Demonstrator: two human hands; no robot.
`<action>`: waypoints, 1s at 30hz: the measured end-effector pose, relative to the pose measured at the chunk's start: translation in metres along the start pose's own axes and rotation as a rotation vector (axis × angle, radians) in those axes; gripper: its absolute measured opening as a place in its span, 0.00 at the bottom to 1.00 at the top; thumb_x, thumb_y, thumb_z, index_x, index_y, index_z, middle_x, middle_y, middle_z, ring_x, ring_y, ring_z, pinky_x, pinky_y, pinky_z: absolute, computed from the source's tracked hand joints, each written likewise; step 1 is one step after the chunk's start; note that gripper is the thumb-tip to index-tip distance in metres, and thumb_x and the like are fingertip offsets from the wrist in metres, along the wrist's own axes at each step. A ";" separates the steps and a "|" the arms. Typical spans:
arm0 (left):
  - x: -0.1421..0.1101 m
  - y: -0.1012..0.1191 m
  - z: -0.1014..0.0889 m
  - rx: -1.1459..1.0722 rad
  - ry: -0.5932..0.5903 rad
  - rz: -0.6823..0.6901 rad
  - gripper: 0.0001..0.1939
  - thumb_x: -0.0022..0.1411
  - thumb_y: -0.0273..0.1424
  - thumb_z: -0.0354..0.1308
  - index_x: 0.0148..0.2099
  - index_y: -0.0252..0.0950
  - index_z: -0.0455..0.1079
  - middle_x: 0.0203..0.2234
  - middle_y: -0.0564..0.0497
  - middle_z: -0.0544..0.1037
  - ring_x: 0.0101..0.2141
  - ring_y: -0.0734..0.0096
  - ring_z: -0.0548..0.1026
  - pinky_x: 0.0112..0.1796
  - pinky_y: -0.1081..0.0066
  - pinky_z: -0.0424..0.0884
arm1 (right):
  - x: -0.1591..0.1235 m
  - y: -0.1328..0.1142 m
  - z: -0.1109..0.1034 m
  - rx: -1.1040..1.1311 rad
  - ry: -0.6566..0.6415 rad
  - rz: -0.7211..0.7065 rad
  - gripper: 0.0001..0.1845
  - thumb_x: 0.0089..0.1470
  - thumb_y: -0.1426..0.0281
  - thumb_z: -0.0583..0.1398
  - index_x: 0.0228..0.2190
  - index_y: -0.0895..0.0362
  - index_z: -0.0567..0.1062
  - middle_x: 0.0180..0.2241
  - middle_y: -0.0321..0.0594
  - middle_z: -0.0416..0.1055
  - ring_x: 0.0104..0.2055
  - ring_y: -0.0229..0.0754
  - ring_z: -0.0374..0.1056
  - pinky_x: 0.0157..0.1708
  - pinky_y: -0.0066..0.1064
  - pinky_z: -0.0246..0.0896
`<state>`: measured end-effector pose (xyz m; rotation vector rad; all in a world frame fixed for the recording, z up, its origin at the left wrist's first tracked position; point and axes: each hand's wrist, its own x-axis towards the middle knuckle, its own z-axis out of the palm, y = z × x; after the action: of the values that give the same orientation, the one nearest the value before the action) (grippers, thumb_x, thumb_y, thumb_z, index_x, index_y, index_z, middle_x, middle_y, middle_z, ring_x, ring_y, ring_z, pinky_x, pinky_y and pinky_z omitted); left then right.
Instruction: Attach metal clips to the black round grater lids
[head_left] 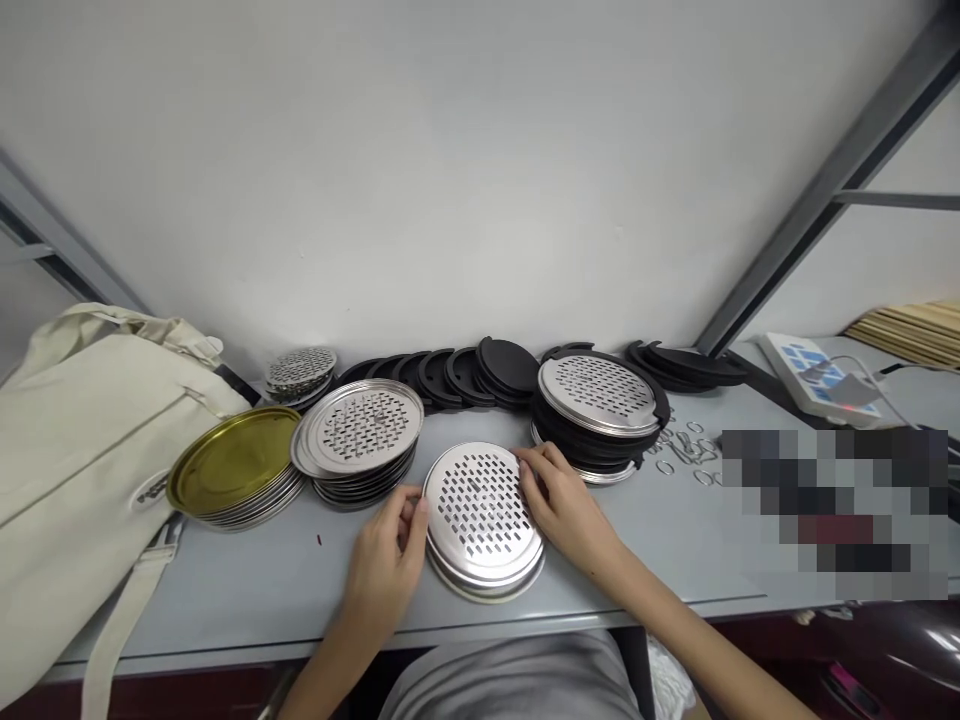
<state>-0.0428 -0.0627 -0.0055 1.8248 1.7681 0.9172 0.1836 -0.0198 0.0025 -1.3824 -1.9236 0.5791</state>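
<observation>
A round perforated steel disc (480, 510) lies on top of a small stack of discs at the front of the grey table (247, 590). My left hand (390, 560) grips its left rim with curled fingers. My right hand (562, 500) holds the right rim, fingers bent over the edge. To the left stands a taller stack of perforated discs (360, 440). To the right is a stack of black rings topped by a perforated disc (600, 400).
A gold-coloured lid stack (232, 470) sits left, beside a cream canvas bag (82, 440). Black round plates (465, 375) lean along the back wall. Small metal rings (686, 450) lie loose at right, near a white device (817, 375) with a cable.
</observation>
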 end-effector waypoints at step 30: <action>0.002 -0.004 0.003 0.265 -0.082 0.101 0.13 0.66 0.43 0.45 0.41 0.40 0.61 0.23 0.57 0.71 0.22 0.68 0.71 0.25 0.71 0.61 | 0.003 0.001 0.008 -0.197 0.072 0.039 0.12 0.62 0.69 0.48 0.35 0.56 0.70 0.34 0.43 0.71 0.35 0.45 0.69 0.33 0.33 0.57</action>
<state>-0.0432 -0.0603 -0.0098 2.1013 1.8318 0.6576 0.1779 -0.0157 -0.0029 -1.5446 -1.9409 0.3600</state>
